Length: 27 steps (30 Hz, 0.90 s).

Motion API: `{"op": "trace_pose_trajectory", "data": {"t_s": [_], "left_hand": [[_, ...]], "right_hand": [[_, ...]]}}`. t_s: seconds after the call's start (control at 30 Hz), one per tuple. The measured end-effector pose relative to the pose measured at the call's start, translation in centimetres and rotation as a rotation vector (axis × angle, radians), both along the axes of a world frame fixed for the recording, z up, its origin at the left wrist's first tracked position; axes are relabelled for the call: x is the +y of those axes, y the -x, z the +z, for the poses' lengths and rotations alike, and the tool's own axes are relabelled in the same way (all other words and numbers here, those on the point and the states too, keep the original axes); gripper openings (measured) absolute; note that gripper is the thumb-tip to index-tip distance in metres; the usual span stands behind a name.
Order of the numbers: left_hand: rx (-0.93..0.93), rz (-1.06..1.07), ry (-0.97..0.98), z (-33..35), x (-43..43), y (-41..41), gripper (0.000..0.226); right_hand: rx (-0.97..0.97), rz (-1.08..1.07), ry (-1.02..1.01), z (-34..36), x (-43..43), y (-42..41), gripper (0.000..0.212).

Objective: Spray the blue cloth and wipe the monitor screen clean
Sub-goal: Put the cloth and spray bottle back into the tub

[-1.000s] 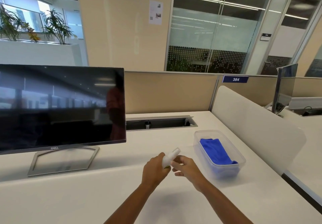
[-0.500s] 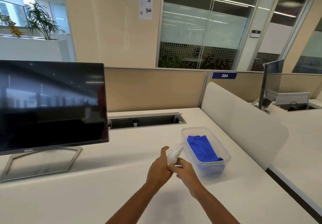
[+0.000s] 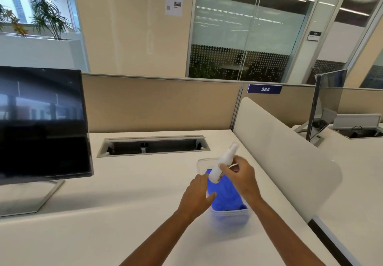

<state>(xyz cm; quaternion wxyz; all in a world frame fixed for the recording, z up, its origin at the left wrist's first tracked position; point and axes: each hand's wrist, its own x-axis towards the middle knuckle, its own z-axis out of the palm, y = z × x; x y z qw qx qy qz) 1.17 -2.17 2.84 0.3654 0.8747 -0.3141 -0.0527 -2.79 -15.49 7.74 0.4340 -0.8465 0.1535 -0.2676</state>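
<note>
Only one camera here, the head view looking down at a white desk point(image 3: 103, 214). The right hand point(image 3: 241, 178) has its fingers wrapped around the middle of a white spray bottle point(image 3: 226, 160), which is tilted with its top pointing up and away. The left hand point(image 3: 195, 196) is right at the bottle's lower end, thumb sticking out. Honestly can't tell whether it's actually gripping the base or just touching it.

The blue cloth point(image 3: 226, 196) is lying inside a clear plastic tub point(image 3: 230, 216) on the desk, directly under both hands and the bottle.

The monitor point(image 3: 41, 120) is off to the left on its metal stand, well apart from the tub, with a dark screen full of reflections. There's a cable slot point(image 3: 153, 145) behind the hands and a white divider point(image 3: 279, 151) on the right.
</note>
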Motion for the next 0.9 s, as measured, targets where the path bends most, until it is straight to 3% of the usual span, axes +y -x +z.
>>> {"op": "trace_pose_trajectory", "data": {"t_s": [0.3,0.5,0.67,0.9], "left_hand": [[-0.103,-0.266,-0.626,-0.9,-8.0,-0.6,0.069],[0.063,-0.133,-0.854,-2.5,-10.2,-1.6,0.098],[0.292,-0.001,-0.776,-4.1,-10.8,-1.6,0.107],[0.289,0.135,-0.585,-5.3,-12.6,-0.7,0.112]], "right_hand": [[0.021,-0.023,0.118,-0.6,-6.7,-3.0,0.028],[0.088,-0.032,0.064,-3.4,-8.3,-3.7,0.029],[0.120,-0.009,-0.127,-5.7,-9.3,-4.1,0.024],[0.107,-0.017,-0.199,-7.0,-9.2,-4.7,0.017]]}}
